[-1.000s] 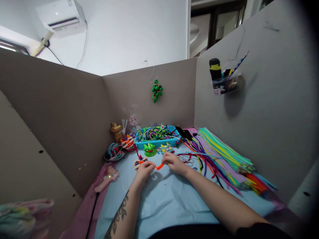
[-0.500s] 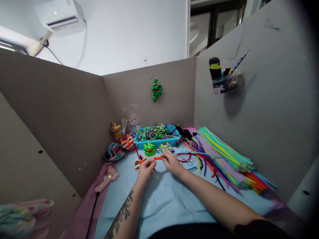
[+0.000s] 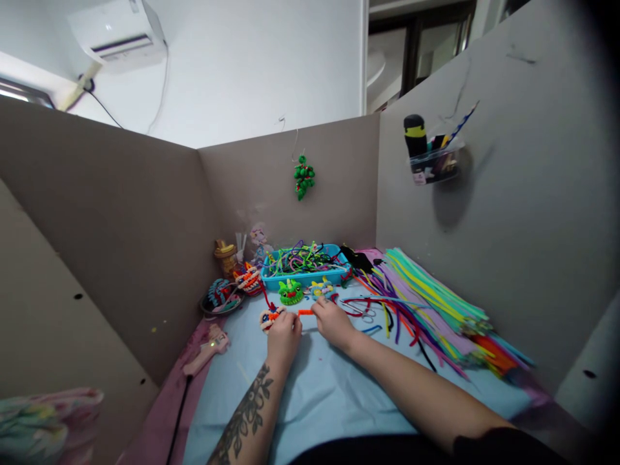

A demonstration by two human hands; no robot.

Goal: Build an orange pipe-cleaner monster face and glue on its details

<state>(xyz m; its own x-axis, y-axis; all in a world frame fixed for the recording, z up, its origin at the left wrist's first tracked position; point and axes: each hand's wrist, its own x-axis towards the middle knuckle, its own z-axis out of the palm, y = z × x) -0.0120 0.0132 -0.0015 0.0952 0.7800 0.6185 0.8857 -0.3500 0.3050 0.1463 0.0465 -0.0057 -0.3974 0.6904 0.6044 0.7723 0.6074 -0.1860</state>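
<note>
White air conditioner (image 3: pixel 116 29) high on a white wall (image 3: pixel 261 64), green ornament (image 3: pixel 303 177) hanging against a grey panel (image 3: pixel 343 174), clear box (image 3: pixel 436 173) on the right-hand panel (image 3: pixel 523 213).

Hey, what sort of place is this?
Probably a craft workspace: bundled fuzzy stems on the right, a handmade-looking green creature head near the middle, and what looks like a pink glue gun on the left.

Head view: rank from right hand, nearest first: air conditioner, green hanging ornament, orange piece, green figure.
From the right hand:
1. Orange piece: at its fingers.
2. Green figure: just beyond, leftward.
3. Green hanging ornament: back panel.
4. Air conditioner: upper-left wall.
</note>
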